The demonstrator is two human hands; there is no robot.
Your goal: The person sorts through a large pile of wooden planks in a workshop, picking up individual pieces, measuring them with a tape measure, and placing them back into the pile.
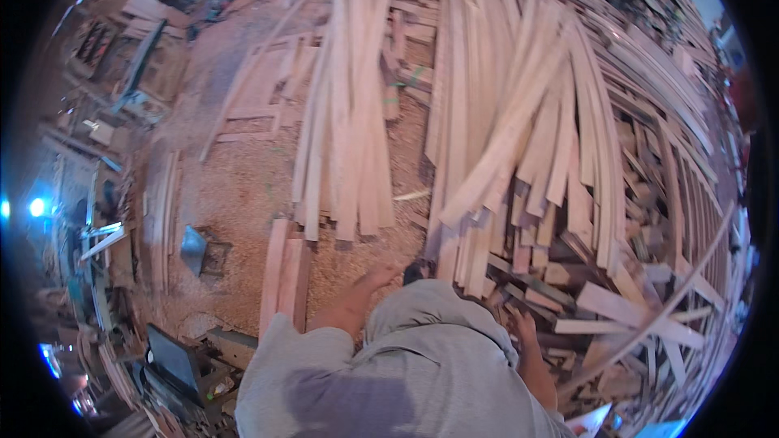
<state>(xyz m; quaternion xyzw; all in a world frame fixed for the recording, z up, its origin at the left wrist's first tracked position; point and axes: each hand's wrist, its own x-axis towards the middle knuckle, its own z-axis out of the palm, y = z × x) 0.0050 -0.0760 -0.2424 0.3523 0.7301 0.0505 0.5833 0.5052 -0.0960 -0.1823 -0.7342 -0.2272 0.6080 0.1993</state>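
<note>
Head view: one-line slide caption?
Left hand low before the body, right hand near jumbled wood offcuts, long sawn planks lying ahead on a shavings-strewn floor.

A person wears a loose, plain pale-grey shirt (446,357) with wide short sleeves (296,349).
Soft folds ripple across the front, a darker purplish-grey patch (353,401) marks the cloth, and the left hand (381,276) and right hand (524,327) are bare.
</note>
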